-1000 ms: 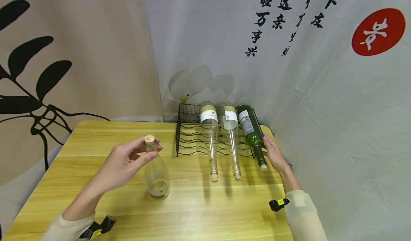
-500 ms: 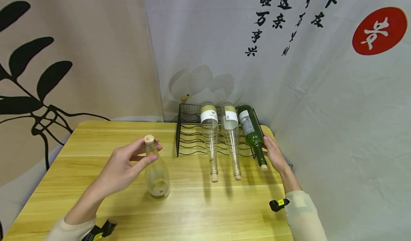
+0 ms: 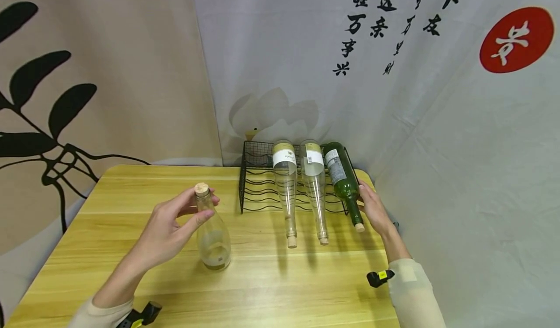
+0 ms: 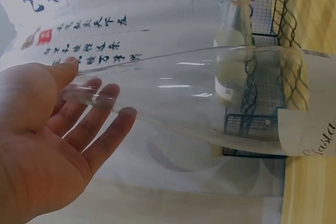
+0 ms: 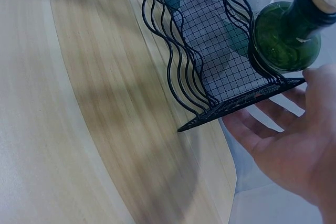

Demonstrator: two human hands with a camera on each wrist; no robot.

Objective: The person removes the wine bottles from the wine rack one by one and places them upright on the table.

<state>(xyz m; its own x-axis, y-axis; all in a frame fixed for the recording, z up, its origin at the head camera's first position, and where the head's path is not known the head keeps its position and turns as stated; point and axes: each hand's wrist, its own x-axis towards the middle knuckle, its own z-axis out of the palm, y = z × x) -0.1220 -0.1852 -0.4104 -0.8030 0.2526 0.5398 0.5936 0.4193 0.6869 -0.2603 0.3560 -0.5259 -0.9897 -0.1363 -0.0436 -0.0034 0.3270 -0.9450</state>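
In the head view my left hand [image 3: 164, 233] pinches the neck of a clear glass bottle [image 3: 215, 245] between thumb and fingers. This bottle stands upright on the table, topped by a cork [image 3: 201, 189]. A black wire bottle rack [image 5: 241, 107] sits at the back of the table. My right hand [image 3: 374, 209] is at the rack's right end, its extended fingers [image 5: 247, 129] against the outer side panel. Lying in the rack beside that hand is a corked green bottle [image 3: 345, 188]. Two corked clear bottles lie to its left, a middle one [image 3: 315, 184] and a left one [image 3: 286, 187].
The wooden table [image 3: 262, 294] has its back edge against a printed cloth backdrop [image 3: 280, 65]. All three lying bottles point their necks forward, past the rack's front. Bare rack rows [image 3: 262, 182] show at its left end.
My left hand and the bottle it pinches shift very slightly, with the left forearm moving a little to the right. The right hand and the rack stay where they were.
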